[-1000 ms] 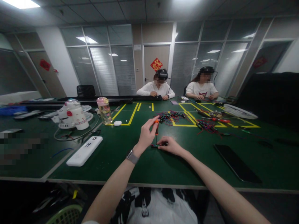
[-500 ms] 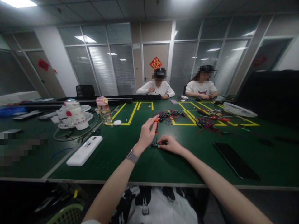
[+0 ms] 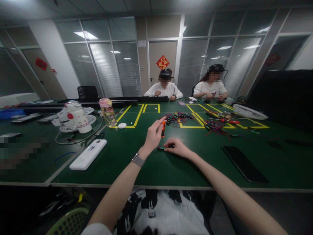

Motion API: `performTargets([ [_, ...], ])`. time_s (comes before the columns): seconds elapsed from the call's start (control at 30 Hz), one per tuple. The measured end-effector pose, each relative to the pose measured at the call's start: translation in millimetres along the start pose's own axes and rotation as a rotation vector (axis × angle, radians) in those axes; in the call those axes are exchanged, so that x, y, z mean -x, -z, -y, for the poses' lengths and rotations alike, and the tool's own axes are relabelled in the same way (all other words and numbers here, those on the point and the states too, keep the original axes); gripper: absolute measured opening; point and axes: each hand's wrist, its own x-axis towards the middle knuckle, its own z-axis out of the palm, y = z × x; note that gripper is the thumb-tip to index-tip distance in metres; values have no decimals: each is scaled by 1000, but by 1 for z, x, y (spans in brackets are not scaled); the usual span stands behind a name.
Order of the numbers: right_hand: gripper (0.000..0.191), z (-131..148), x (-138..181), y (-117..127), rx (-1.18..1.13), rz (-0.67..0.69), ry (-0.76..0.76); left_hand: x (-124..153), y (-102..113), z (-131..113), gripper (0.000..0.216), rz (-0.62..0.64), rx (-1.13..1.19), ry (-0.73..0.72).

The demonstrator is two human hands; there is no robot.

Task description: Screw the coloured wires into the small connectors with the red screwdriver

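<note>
An orange-and-black screwdriver stands upright in the grip of my left hand, its shaft pointing straight down. Its tip meets a small green circuit board that lies on the green table. My right hand rests on the table just right of the screwdriver, thumb and fingertips closed on the board's right end. Part of the board is hidden under those fingers. Beyond my hands lies a pile of small boards with red and dark wires.
A second wired pile and a red-handled tool lie further right. A black phone is at the near right. On the left are a white power bank, a pink-lidded bottle and a white jug. Two people sit opposite.
The view has tilted slightly, shifting the scene a little. My hands hold nearly the same pose on screwdriver and board. The right-hand person opposite has raised a hand with a small object.
</note>
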Motion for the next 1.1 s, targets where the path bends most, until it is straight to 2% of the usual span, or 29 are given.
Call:
performTargets([
  [0.27,14,0,0,0,-4,-8,-22,1,-1,2,20,-71,-74,-8],
  [0.57,15,-1,0,0,-9,-5,6,1,-1,2,36,25,46,11],
  [0.87,15,-5,0,-2,-39,-4,-5,1,-1,0,23,-68,-65,-27],
  [1.1,15,-4,-1,-2,-29,-5,10,2,0,-4,33,-14,-14,-16],
])
